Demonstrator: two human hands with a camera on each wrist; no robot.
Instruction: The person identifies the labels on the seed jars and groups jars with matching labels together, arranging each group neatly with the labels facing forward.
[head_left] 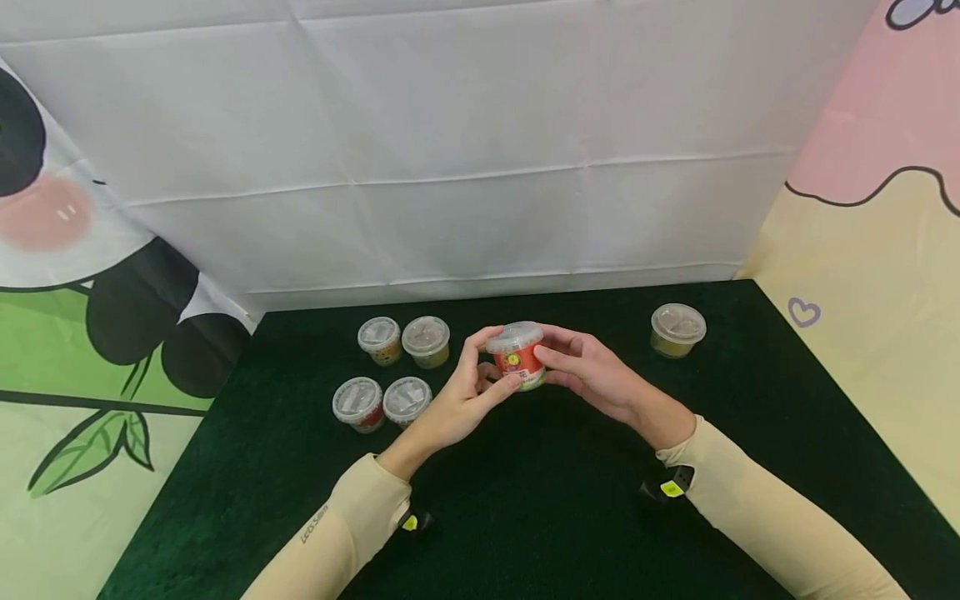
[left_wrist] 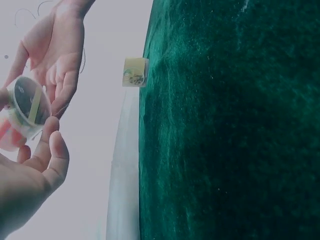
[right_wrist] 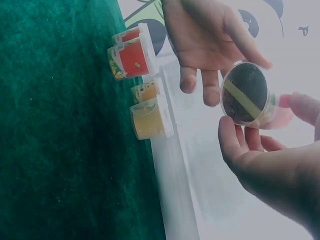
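Note:
Both hands hold a small clear-lidded cup [head_left: 517,360] with a red label above the dark green tabletop. My left hand [head_left: 455,402] grips its left side, thumb low at the front and index finger by the lid rim. On the other side my right hand [head_left: 600,377] grips it, thumb on the front of the label and fingers behind. The cup's dark round base [right_wrist: 246,94] with a yellow-green strip faces the right wrist camera. In the left wrist view the left fingertips [left_wrist: 52,127] rest at the edge of that base.
Several similar lidded cups stand in a group at the left, among them a red-labelled cup [head_left: 360,408] and a yellowish cup [head_left: 427,346]. Another yellowish cup [head_left: 677,332] stands alone at the back right. A white cloth [head_left: 465,208] hangs behind the tabletop [head_left: 525,517].

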